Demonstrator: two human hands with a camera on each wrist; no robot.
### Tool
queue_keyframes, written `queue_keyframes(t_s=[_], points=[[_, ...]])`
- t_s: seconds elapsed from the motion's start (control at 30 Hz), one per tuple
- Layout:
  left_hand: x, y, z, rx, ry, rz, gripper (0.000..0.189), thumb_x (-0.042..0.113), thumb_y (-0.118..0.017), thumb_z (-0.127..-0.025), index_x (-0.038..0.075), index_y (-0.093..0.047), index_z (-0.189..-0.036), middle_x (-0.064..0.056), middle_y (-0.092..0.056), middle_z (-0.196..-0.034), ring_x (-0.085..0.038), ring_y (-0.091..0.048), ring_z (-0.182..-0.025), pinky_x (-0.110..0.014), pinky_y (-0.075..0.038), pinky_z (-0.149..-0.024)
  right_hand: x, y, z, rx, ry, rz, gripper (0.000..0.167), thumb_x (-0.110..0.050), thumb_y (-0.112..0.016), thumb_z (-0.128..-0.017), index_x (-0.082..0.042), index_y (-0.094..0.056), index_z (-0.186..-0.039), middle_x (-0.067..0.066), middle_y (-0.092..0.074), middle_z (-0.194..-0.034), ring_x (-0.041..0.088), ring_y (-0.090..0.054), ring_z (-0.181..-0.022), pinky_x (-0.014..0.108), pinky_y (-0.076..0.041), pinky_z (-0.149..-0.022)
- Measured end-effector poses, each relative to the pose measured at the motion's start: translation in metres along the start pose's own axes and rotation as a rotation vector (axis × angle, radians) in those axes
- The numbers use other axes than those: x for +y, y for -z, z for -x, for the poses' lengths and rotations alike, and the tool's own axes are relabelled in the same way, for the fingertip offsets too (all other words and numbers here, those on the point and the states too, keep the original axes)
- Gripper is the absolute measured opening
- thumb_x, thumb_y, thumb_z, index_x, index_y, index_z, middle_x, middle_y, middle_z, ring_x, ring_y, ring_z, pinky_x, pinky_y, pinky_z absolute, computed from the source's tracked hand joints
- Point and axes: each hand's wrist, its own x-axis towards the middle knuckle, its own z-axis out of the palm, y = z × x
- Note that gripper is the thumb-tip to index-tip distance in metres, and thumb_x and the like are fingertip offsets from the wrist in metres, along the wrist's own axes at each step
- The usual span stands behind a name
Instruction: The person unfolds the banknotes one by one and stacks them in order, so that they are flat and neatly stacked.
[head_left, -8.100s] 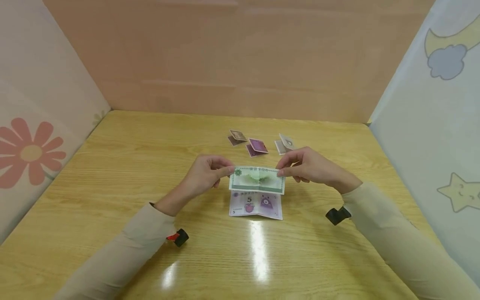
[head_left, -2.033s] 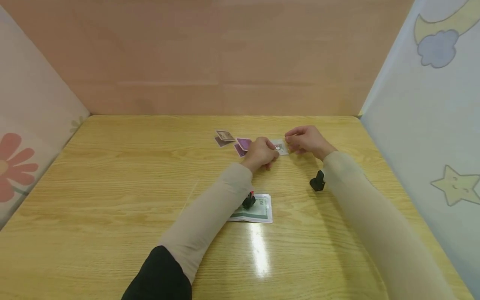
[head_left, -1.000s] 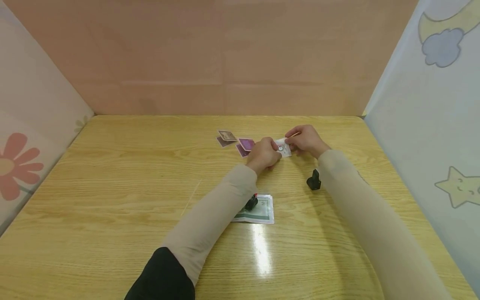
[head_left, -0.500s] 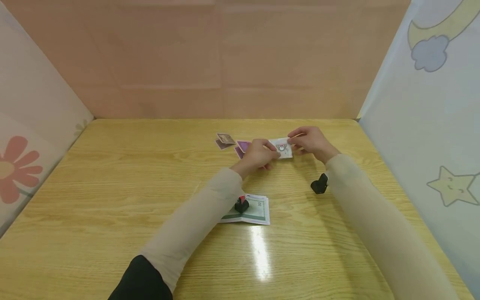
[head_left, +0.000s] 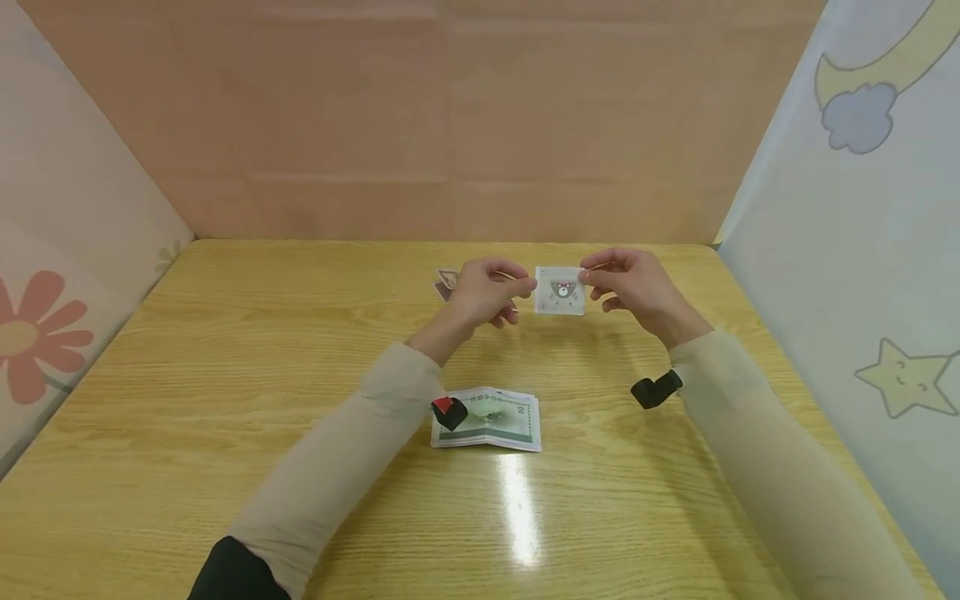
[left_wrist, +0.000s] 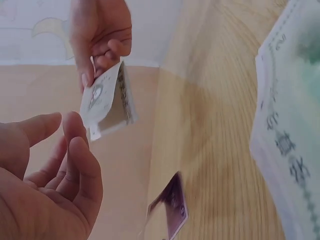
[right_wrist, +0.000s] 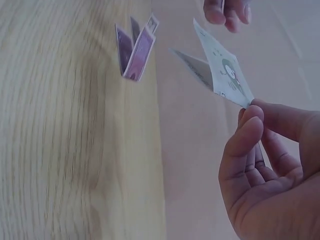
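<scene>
Between thumb and fingers my right hand [head_left: 637, 287] pinches the right edge of a folded white play banknote [head_left: 560, 292] printed with a bear-like face. The note is raised off the table, and its two halves stand partly apart in the right wrist view. My left hand [head_left: 487, 292] is just left of the note; in the left wrist view a gap shows between its thumb and fingertips, and they do not touch the paper. A folded purple note [right_wrist: 135, 52] stands on the table, mostly hidden behind the left hand in the head view. Beyond it is a folded brown note [head_left: 447, 279].
Unfolded notes lie stacked near the middle of the wooden table [head_left: 300, 350], a green one [head_left: 495, 417] marked 2 on top. The left wrist camera [head_left: 450, 412] hangs over the stack. A pink back wall [head_left: 450, 117] and printed side walls enclose the table.
Both hands have lifted the white note off the table, and the left hand has drawn back leftward from it. Earlier, the green note was held above a purple one; now it lies on the stack.
</scene>
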Motion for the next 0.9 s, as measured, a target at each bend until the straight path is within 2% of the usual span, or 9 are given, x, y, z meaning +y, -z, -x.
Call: queue_keyframes(t_s=[0.17, 0.3, 0.43, 0.53, 0.63, 0.77, 0.9], points=[[-0.003, 0.016, 0.013, 0.0, -0.023, -0.004, 0.023, 0.024, -0.074, -0.094, 0.01, -0.068, -0.111, -0.013, -0.073, -0.1, -0.017, -0.062, -0.054, -0.026, -0.05, -0.05, -0.007, -0.008, 0.016, -0.022, 0.063, -0.048, 0.024, -0.015, -0.072, -0.095, -0.001, -0.064, -0.113, 0.002, -0.067, -0.098, 0.017, -0.058, -0.074, 0.026, -0.05, -0.058], [-0.008, 0.022, 0.025, -0.027, -0.074, -0.037, 0.025, 0.023, -0.073, -0.095, 0.008, -0.068, -0.114, -0.017, -0.073, -0.106, -0.02, -0.063, -0.054, -0.032, -0.053, -0.053, -0.009, -0.014, 0.027, -0.039, 0.114, -0.046, 0.021, -0.014, -0.073, -0.094, -0.002, -0.066, -0.11, 0.006, -0.068, -0.095, 0.018, -0.058, -0.073, 0.026, -0.051, -0.057], [-0.012, 0.024, 0.038, -0.048, -0.133, -0.088, 0.023, 0.025, -0.074, -0.094, 0.01, -0.072, -0.111, -0.007, -0.074, -0.106, -0.039, -0.065, -0.058, -0.039, -0.055, -0.054, -0.008, -0.018, 0.04, -0.067, 0.139, 0.01, 0.025, -0.017, -0.074, -0.094, -0.001, -0.065, -0.112, 0.007, -0.067, -0.091, 0.02, -0.059, -0.074, 0.028, -0.052, -0.058], [-0.014, 0.024, 0.046, -0.078, -0.158, -0.094, 0.021, 0.027, -0.076, -0.093, 0.013, -0.074, -0.108, 0.002, -0.073, -0.111, -0.048, -0.063, -0.064, -0.036, -0.054, -0.052, -0.006, -0.023, 0.048, -0.081, 0.144, 0.042, 0.028, -0.019, -0.074, -0.094, 0.0, -0.065, -0.113, 0.008, -0.065, -0.089, 0.021, -0.06, -0.074, 0.028, -0.053, -0.058], [-0.014, 0.025, 0.052, -0.111, -0.151, -0.063, 0.02, 0.025, -0.075, -0.093, 0.012, -0.074, -0.108, 0.002, -0.072, -0.111, -0.046, -0.063, -0.061, -0.031, -0.051, -0.05, -0.003, -0.027, 0.055, -0.096, 0.14, 0.05, 0.027, -0.018, -0.074, -0.094, 0.0, -0.065, -0.112, 0.011, -0.065, -0.09, 0.023, -0.06, -0.074, 0.029, -0.053, -0.059], [-0.012, 0.027, 0.059, -0.146, -0.126, -0.032, 0.019, 0.02, -0.075, -0.093, 0.009, -0.073, -0.109, -0.005, -0.076, -0.098, -0.033, -0.062, -0.052, -0.027, -0.048, -0.047, -0.002, -0.034, 0.059, -0.116, 0.148, 0.043, 0.026, -0.018, -0.074, -0.094, 0.0, -0.066, -0.111, 0.011, -0.066, -0.09, 0.024, -0.06, -0.073, 0.029, -0.053, -0.058], [-0.01, 0.027, 0.064, -0.158, -0.124, -0.053, 0.016, 0.016, -0.075, -0.093, 0.007, -0.074, -0.107, -0.007, -0.075, -0.093, -0.022, -0.06, -0.049, -0.026, -0.045, -0.046, -0.002, -0.039, 0.063, -0.128, 0.166, 0.042, 0.023, -0.016, -0.074, -0.094, -0.001, -0.067, -0.109, 0.009, -0.068, -0.088, 0.025, -0.06, -0.072, 0.03, -0.053, -0.056]])
